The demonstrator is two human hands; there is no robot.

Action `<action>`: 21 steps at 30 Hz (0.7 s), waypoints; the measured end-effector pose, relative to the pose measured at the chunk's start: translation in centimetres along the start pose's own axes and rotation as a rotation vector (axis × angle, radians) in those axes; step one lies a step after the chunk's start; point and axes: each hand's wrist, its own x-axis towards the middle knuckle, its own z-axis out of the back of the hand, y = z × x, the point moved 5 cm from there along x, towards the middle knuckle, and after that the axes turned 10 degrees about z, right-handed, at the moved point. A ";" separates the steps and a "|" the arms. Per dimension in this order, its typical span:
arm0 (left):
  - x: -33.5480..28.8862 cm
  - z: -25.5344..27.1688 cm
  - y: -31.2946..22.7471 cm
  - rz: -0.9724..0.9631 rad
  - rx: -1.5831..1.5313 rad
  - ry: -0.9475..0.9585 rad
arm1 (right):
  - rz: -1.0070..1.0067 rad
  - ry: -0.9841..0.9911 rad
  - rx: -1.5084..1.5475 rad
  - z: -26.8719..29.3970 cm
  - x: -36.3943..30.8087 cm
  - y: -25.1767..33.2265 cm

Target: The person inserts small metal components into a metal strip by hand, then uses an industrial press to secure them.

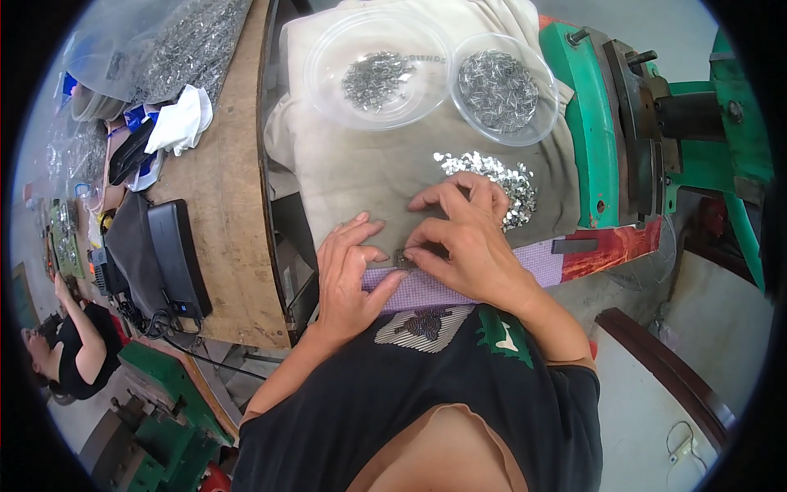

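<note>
Metal piece (401, 259) may drop at the cloth's (352, 180) near edge if the pinching right hand (464, 239) slips. Left hand (343, 264) has fingers apart.

Right-hand fingers (482, 190) beside silvery pile (518, 187)
</note>
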 end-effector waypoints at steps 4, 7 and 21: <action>0.0 0.1 -0.1 -0.025 -0.011 -0.008 | -0.033 0.012 0.033 -0.1 0.1 -0.4; 0.0 0.1 -0.1 -0.025 -0.019 -0.007 | -0.036 0.017 0.054 -0.1 0.1 -0.4; 0.0 0.2 -0.2 -0.046 -0.052 -0.052 | -0.024 -0.106 0.080 1.9 -0.8 -0.3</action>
